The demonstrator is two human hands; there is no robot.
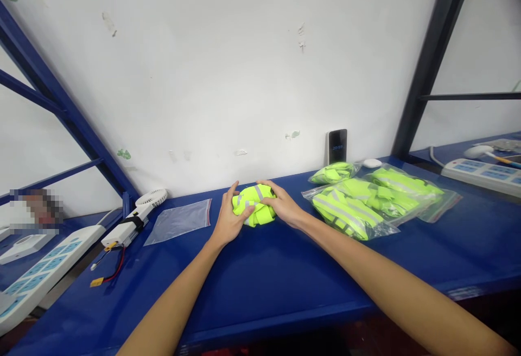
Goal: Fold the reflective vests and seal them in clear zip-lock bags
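A bunched neon-yellow safety vest with grey reflective stripes lies on the blue shelf near the white wall. My left hand grips its left side, thumb pressed against the fabric. On the vest's right side and top rests my right hand, fingers curled over the cloth. Both hands squeeze the bundle between them.
An empty clear zip bag lies left of the vest. Several bagged vests are stacked at the right, with a phone leaning on the wall behind. A small white fan, a cable with a yellow plug and power strips sit at the left.
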